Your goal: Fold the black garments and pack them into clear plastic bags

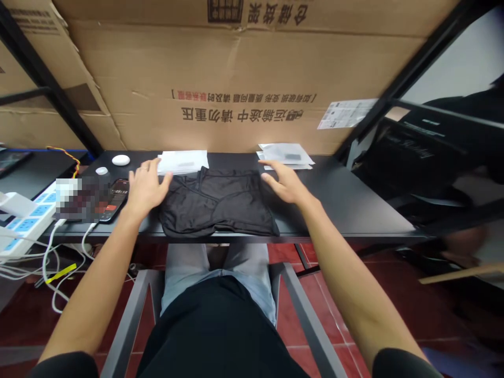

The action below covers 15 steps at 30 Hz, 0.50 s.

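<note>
A black garment [220, 205], perhaps shorts or briefs, lies spread flat on the dark table with its lower edge along the table's front. My left hand [147, 184] is beside its upper left corner, fingers apart and holding nothing. At the upper right corner my right hand [285, 184] has its thumb and fingers spread, also with nothing in them. Whether the fingertips touch the cloth or table, I cannot tell. White packets [183, 160] lie just beyond my left hand. More pale packets [289, 155] are stacked behind my right hand.
Printed cardboard [236, 68] stands upright along the table's back edge. To the left are a phone [114, 199], a white oval case [121, 160], and a power strip [31, 220] with cables. Black metal posts [364, 118] frame the table. Dark bags [425, 152] sit at the right.
</note>
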### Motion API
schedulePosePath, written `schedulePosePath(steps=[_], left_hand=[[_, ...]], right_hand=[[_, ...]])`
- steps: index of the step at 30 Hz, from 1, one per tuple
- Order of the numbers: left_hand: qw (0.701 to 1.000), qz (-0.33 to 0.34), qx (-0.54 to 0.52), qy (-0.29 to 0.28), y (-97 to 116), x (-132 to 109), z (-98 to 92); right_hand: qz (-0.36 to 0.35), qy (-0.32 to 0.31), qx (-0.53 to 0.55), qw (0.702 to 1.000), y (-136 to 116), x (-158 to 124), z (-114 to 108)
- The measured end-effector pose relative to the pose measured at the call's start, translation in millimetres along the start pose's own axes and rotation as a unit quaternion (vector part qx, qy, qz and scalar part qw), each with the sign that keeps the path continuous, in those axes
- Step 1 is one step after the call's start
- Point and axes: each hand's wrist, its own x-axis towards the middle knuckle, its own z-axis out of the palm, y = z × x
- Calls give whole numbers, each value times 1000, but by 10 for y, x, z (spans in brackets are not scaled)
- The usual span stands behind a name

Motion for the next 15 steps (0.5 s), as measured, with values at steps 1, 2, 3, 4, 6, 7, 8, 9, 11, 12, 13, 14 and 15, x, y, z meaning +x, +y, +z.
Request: schedulePosePath(steps=[1,2,3,4,6,7,8,9,11,12,13,14,15], left_hand=[[999,35,-13,-11,162,41,34],[997,74,-23,-25,303,83,62],[992,111,-29,-42,421,126,87],[988,142,-31,-60,516,169,108],[979,180,-24,-91,647,249,144],[977,187,-18,-104,690,282,163],[975,188,-10,-116,723,308,183],[975,183,-1,-125,750,328,205],[977,166,17,-136,791,349,254],[978,156,26,-137,808,351,280],[979,147,33,-137,821,350,307],[980,139,38,-136,829,348,334],[981,133,38,-135,833,346,362]], right_hand=[[2,-33,0,999,-21,50,80],[5,-58,-4,998,-35,103,156],[9,-75,-11,997,-40,158,225],[12,-85,-21,996,-37,212,283],[16,-96,-42,994,-3,306,366],[15,-99,-52,994,24,344,392],[13,-100,-61,993,54,375,412],[10,-100,-69,993,86,398,427],[8,-96,-79,992,145,431,455],[11,-94,-83,992,169,443,470],[18,-93,-88,992,189,453,486],[28,-93,-93,991,207,464,502],[40,-96,-100,990,222,474,517]])
